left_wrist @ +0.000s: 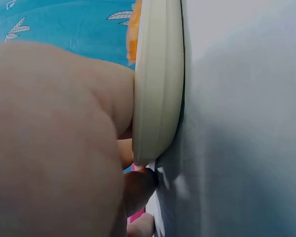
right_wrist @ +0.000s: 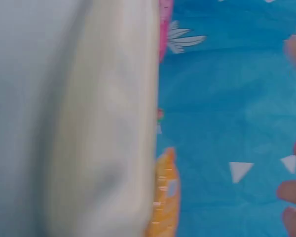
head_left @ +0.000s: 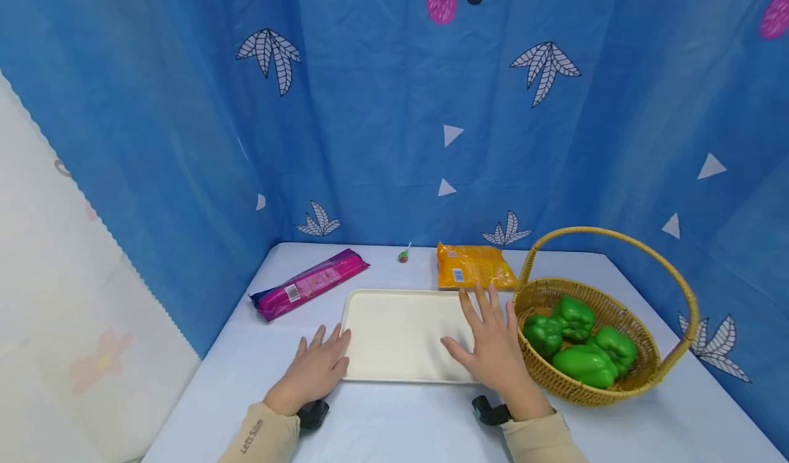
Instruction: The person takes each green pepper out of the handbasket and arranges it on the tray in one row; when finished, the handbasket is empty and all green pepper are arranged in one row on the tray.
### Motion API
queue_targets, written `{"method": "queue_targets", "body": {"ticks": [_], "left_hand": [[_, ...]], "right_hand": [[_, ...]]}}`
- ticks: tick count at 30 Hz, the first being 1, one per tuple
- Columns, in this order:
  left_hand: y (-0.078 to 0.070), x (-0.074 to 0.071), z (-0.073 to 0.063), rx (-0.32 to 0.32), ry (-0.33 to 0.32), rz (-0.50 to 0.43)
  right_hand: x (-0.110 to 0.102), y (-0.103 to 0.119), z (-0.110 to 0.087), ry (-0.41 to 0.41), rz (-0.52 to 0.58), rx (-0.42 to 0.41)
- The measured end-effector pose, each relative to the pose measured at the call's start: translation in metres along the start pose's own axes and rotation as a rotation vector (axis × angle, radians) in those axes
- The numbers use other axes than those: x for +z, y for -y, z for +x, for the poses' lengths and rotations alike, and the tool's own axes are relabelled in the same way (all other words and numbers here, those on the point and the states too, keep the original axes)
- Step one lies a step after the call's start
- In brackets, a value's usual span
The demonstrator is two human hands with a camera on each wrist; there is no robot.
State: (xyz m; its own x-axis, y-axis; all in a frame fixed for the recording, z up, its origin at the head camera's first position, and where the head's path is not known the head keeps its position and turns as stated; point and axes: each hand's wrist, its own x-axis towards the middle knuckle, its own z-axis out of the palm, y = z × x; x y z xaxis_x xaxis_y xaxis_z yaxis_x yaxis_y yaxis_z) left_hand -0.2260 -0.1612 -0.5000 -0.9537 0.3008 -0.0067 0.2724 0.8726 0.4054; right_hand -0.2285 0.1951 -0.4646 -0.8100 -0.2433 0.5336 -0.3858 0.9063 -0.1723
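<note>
A cream rectangular tray (head_left: 407,336) lies flat on the white table. My left hand (head_left: 316,370) is at the tray's left edge, fingers spread and pointing forward. In the left wrist view its thumb (left_wrist: 111,94) touches the side of the tray (left_wrist: 158,98), and other fingertips are low by the tray's corner. Over the tray's right end my right hand (head_left: 493,350) is raised with fingers straight and spread, holding nothing. The right wrist view shows its fingertips (right_wrist: 293,192) apart from the blurred tray (right_wrist: 106,118).
A wicker basket (head_left: 557,391) with a tall handle holds several green bell peppers (head_left: 585,364) at right. Behind the tray are an orange packet (head_left: 474,266) and a small lollipop (head_left: 403,255). A pink-purple packet (head_left: 314,283) lies back left. Blue curtain (head_left: 382,107) hangs behind the table.
</note>
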Motion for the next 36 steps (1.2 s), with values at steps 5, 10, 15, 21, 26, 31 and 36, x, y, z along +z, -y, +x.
{"method": "queue_targets", "body": {"ticks": [5, 10, 15, 21, 26, 31, 36], "left_hand": [[0.001, 0.002, -0.002, -0.005, -0.005, -0.015], [0.001, 0.002, 0.001, -0.004, 0.004, -0.013], [-0.001, 0.0, 0.0, -0.015, 0.013, -0.004], [0.002, -0.002, -0.002, -0.008, 0.014, -0.005], [0.005, 0.002, 0.0, -0.007, 0.012, 0.006], [0.005, 0.004, 0.002, 0.003, 0.019, 0.008], [0.003, 0.002, 0.004, -0.006, 0.004, 0.009]], "right_hand": [[-0.023, -0.009, 0.012, -0.065, 0.064, 0.026], [-0.058, -0.037, 0.023, -0.098, 0.081, 0.065], [-0.094, -0.074, 0.033, -0.08, 0.078, 0.144], [-0.103, -0.12, 0.04, 0.013, 0.113, 0.314], [-0.08, -0.14, 0.032, 0.168, 0.271, 0.407], [-0.066, -0.147, 0.024, 0.215, 0.315, 0.429], [-0.064, -0.146, 0.023, 0.254, 0.292, 0.358]]}}
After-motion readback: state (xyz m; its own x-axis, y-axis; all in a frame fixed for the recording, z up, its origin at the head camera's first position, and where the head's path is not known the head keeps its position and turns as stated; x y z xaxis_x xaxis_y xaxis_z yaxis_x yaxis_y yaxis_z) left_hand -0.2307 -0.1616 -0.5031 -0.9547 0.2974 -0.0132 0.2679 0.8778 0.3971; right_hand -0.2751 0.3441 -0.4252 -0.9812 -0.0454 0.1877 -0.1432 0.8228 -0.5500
